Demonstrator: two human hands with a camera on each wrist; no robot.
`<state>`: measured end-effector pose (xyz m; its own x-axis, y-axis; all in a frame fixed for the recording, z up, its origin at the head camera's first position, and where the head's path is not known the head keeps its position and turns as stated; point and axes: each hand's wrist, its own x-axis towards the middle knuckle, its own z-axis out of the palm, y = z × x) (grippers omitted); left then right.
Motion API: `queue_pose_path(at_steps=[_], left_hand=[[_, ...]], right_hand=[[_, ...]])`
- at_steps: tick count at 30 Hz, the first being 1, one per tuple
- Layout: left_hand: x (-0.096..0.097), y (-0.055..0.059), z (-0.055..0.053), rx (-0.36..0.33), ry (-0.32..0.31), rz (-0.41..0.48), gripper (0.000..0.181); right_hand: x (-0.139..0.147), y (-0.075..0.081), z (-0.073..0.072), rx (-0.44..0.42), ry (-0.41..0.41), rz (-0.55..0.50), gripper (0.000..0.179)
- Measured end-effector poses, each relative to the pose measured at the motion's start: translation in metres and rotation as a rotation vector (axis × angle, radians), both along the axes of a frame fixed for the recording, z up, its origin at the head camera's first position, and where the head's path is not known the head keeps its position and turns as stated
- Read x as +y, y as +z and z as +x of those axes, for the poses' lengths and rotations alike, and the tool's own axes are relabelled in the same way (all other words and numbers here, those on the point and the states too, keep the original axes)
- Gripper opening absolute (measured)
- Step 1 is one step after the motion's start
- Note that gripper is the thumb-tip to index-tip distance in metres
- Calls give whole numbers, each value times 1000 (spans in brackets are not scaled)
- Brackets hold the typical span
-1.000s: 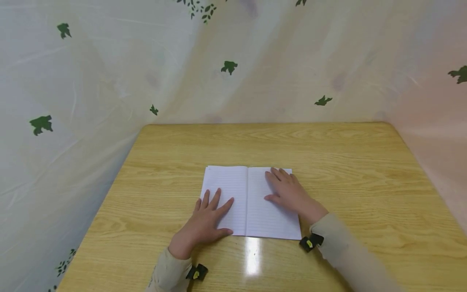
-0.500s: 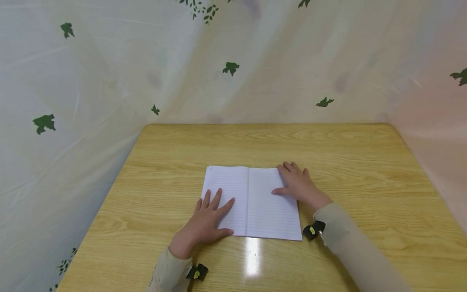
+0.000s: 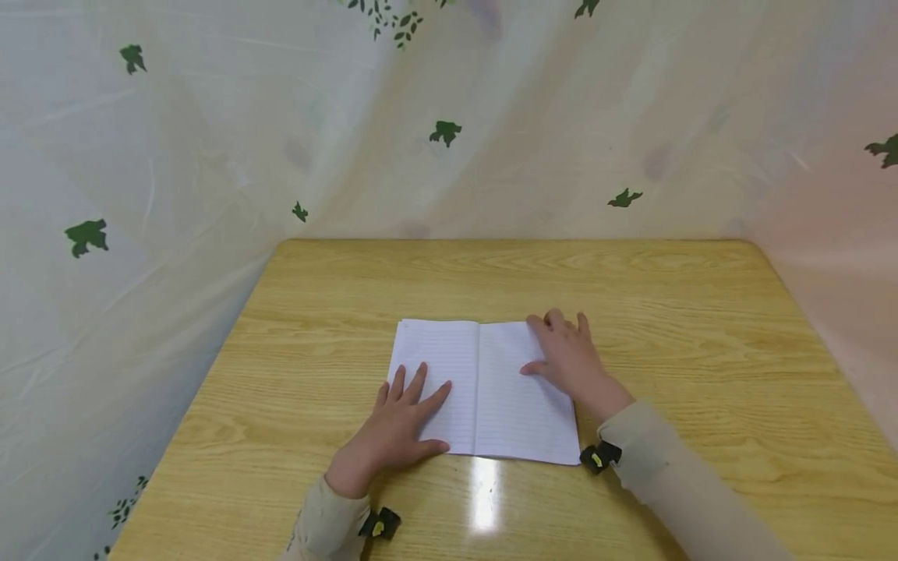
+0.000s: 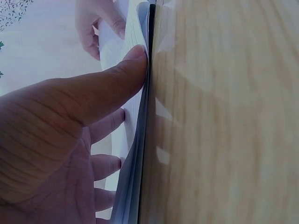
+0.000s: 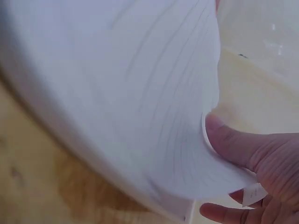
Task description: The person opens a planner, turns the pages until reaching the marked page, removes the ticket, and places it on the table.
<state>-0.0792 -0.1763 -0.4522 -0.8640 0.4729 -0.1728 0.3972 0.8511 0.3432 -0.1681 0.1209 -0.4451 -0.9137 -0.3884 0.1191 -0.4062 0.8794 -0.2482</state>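
Fingers of yr L hand [image 3: 394, 430] spread wide on open notebook [image 3: 525, 417], L pg; yr R hand [image 3: 570, 358] pinches R pg nr upper-R corner. Notebook's lower ctr of frame, on tabletop [image 3: 701, 351].

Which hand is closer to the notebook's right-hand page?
Right. The right hand is at the right-hand page, with its upper outer corner between thumb and fingers. The left hand rests on the left-hand page, across the center crease.
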Motion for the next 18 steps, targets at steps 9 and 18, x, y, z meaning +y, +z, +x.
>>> queue_pose_path(at_steps=[9,18], left_hand=[[0,0,-1,-1,1,-8,80],[0,2,0,-1,10,0,78]], right_hand=[[-15,6,16,-59,-52,-223,67],[-29,9,35,-151,-75,-301,73]])
